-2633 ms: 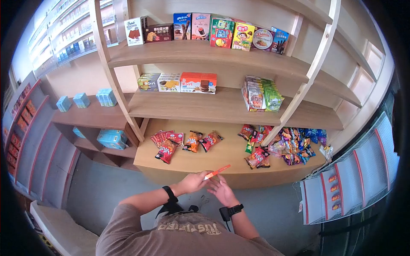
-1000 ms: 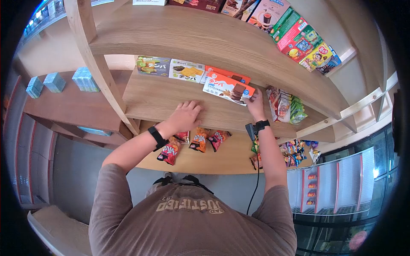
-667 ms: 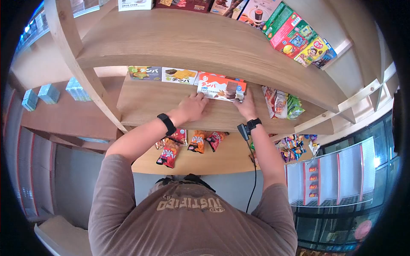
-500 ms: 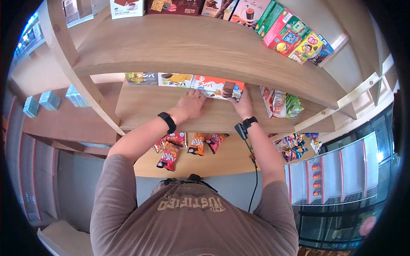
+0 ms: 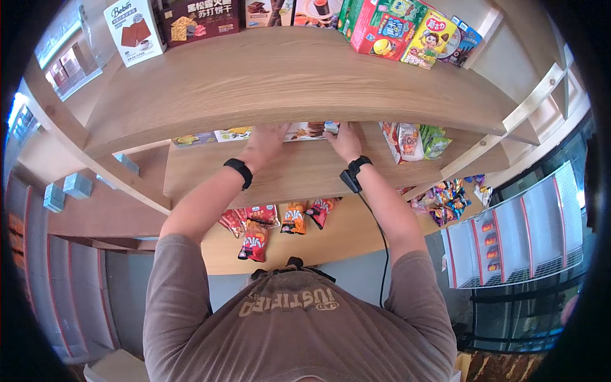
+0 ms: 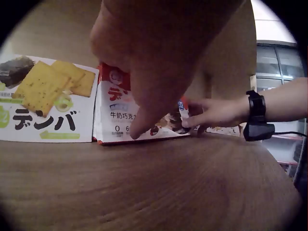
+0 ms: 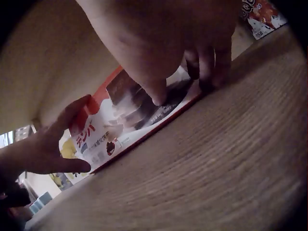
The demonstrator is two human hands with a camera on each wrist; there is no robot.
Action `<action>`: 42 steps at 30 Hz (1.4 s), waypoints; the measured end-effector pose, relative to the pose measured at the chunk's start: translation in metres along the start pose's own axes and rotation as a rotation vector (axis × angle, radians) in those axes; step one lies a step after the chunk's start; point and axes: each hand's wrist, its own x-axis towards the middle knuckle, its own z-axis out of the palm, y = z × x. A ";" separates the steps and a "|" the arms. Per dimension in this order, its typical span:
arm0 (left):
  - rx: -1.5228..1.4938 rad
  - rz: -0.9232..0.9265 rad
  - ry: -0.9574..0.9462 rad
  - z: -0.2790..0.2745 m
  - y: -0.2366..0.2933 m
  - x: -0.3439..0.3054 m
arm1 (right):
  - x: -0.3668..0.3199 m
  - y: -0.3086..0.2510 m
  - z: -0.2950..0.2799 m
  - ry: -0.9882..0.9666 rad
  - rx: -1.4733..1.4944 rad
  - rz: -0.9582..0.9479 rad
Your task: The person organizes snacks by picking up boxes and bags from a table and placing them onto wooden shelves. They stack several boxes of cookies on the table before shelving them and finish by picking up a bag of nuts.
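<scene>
A red and white biscuit box (image 5: 305,132) stands upright on the middle shelf, partly hidden under the upper shelf's edge. My left hand (image 5: 264,148) is at its left part, with the thumb against the printed front and the fingers fairly straight in the right wrist view. At the other end my right hand (image 7: 163,38) grips the box, thumb on the front and fingers bent round the right side. Directly left of it stands a white cracker box (image 6: 45,108), close against it in the left wrist view.
The upper shelf (image 5: 286,76) overhangs both hands and carries several snack boxes. Green and red snack packs (image 5: 420,141) stand to the right. Bagged snacks (image 5: 256,240) lie on the lower counter. A cable (image 5: 382,254) hangs from the right wrist.
The biscuit box, held out in front of its row by my right hand, has gone back into line on the middle shelf. My left hand has come over to its left part.
</scene>
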 end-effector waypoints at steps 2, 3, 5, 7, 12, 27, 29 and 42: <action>-0.007 0.003 0.004 0.005 -0.003 0.004 | 0.000 0.002 0.000 -0.066 -0.018 0.050; -0.017 0.001 0.012 0.007 -0.005 0.006 | 0.002 0.006 0.001 -0.062 -0.013 0.060; -0.014 0.017 0.040 0.017 -0.007 0.008 | 0.007 0.016 0.007 -0.045 0.027 -0.071; -0.012 0.028 0.070 0.020 -0.008 0.010 | 0.010 0.021 0.005 -0.108 0.115 0.000; -0.032 -0.048 0.009 0.008 -0.004 0.010 | 0.004 0.017 0.001 -0.131 0.215 0.053; -0.975 0.440 0.027 -0.076 0.064 -0.135 | -0.114 -0.042 -0.082 -0.041 0.847 0.187; -1.067 0.336 -0.399 -0.076 0.061 -0.175 | -0.159 -0.045 -0.099 -0.278 0.953 0.254; -0.541 -0.430 -0.986 0.203 0.014 -0.357 | -0.373 0.104 0.135 -1.007 0.363 0.781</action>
